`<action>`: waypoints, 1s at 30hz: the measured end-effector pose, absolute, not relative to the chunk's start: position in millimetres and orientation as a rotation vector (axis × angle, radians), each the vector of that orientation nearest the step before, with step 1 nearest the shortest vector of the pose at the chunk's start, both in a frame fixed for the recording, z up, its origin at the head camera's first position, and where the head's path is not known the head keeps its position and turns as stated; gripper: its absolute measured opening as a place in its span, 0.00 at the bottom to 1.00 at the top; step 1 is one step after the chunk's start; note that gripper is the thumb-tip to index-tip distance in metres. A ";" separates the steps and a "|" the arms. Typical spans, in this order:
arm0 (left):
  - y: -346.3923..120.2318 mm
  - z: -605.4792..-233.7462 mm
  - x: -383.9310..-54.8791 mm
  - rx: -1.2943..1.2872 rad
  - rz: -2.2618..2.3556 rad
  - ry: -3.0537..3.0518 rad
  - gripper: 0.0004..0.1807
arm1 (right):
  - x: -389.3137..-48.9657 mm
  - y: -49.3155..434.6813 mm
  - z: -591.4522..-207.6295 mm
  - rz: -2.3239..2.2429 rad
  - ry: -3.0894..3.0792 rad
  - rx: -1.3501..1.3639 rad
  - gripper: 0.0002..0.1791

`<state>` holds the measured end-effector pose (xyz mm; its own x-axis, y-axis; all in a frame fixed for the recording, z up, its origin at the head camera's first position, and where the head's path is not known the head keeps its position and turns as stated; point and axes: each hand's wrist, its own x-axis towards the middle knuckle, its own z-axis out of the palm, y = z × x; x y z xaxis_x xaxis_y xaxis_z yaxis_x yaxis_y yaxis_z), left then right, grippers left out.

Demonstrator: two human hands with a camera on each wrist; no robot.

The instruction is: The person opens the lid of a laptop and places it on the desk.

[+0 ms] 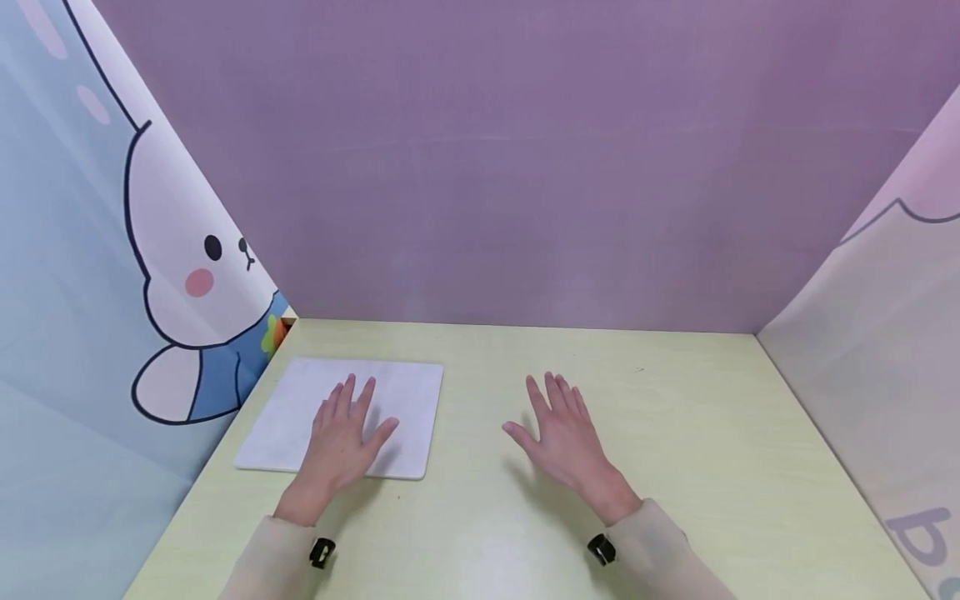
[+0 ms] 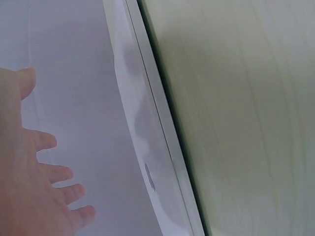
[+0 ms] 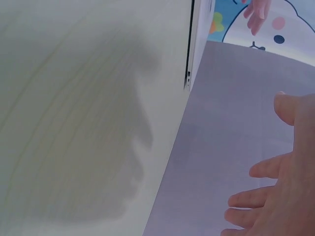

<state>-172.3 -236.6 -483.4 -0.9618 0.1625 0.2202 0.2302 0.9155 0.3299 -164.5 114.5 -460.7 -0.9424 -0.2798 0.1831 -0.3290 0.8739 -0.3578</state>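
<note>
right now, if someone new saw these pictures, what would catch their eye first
Probably the large cartoon animal on the blue cloth at the far left. Next, the left hand, spread above what looks like a closed white laptop, and the right hand, spread above the pale table right of the laptop.

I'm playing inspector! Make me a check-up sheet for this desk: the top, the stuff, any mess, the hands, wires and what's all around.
Surface: pale yellowish tabletop, with a small dark mark towards the back.
Job's things: flat white slab lying on the tabletop's left side, perhaps a closed laptop.
Clutter: nothing seen.
Hands: left hand above the slab, right hand above the tabletop; both fingers-spread, holding nothing.
Cables: nothing seen.
Surroundings: purple backdrop behind, blue bunny cloth on the left, pale cloth on the right.
</note>
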 end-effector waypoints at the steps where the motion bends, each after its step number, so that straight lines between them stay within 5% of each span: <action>1: -238.7 -482.8 -172.4 -0.293 -0.536 -2.891 0.45 | -165.3 112.3 -460.3 0.600 -2.924 0.477 0.48; 30: -285.9 -483.9 -179.1 -0.185 -0.615 -2.893 0.44 | -174.9 73.7 -461.5 0.909 -2.898 0.436 0.44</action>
